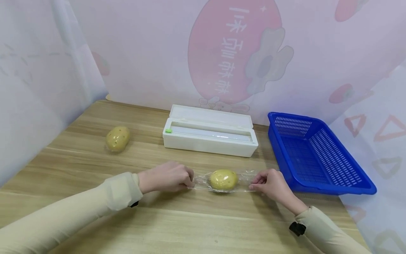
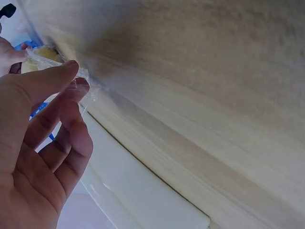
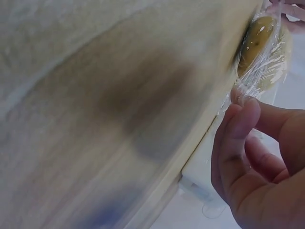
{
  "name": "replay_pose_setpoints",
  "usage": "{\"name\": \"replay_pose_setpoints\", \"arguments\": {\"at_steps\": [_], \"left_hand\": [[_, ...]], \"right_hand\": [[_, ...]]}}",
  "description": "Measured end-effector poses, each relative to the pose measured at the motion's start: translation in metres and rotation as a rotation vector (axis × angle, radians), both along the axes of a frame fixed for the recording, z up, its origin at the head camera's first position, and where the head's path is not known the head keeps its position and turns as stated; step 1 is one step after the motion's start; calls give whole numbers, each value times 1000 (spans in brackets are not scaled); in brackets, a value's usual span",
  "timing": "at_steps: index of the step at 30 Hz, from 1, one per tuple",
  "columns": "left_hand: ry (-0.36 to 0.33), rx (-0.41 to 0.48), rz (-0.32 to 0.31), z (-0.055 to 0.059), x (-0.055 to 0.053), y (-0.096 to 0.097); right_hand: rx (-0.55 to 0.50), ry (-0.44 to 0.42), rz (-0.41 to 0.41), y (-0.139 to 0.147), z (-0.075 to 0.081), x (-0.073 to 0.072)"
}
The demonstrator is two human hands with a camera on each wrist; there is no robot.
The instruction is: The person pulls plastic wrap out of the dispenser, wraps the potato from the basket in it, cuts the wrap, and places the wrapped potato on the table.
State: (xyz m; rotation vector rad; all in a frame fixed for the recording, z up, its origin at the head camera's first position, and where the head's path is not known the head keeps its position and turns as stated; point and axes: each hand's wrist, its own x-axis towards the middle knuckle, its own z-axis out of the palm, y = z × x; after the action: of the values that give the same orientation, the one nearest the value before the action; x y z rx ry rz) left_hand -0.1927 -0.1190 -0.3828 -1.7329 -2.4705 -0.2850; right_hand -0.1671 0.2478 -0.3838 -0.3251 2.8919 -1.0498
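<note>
A yellow potato lies inside clear plastic wrap near the middle of the table. The wrap stretches out to both sides of it. My left hand pinches the wrap's left end between thumb and fingertips, which the left wrist view shows close up. At the other end, my right hand pinches the wrap between thumb and forefinger. In the right wrist view the potato shows glossy through creased film. Neither hand touches the potato itself.
Behind the hands stands a white wrap dispenser box, lid raised, a green slider at its left. A second potato, shiny as if wrapped, lies at the left. The blue basket stands at the right, near the right hand.
</note>
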Motion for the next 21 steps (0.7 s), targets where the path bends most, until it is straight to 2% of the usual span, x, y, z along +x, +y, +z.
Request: {"name": "replay_pose_setpoints", "arguments": {"at_steps": [6,11,15,21], "left_hand": [[2,-30,36,2,-8,-1],[-41,-9,44,0,-16,-5],[-137,9,72,-5,-20,-8],[-353,124,202,-6,-21,-7]], "right_hand": [[28,-17,-24,-4,-2,-3],[-29,-68,-57,-3,-4,-4],[-148,-127,-37,-1,-7,-4],[-290,-204,-2,4,-8,-4]]}}
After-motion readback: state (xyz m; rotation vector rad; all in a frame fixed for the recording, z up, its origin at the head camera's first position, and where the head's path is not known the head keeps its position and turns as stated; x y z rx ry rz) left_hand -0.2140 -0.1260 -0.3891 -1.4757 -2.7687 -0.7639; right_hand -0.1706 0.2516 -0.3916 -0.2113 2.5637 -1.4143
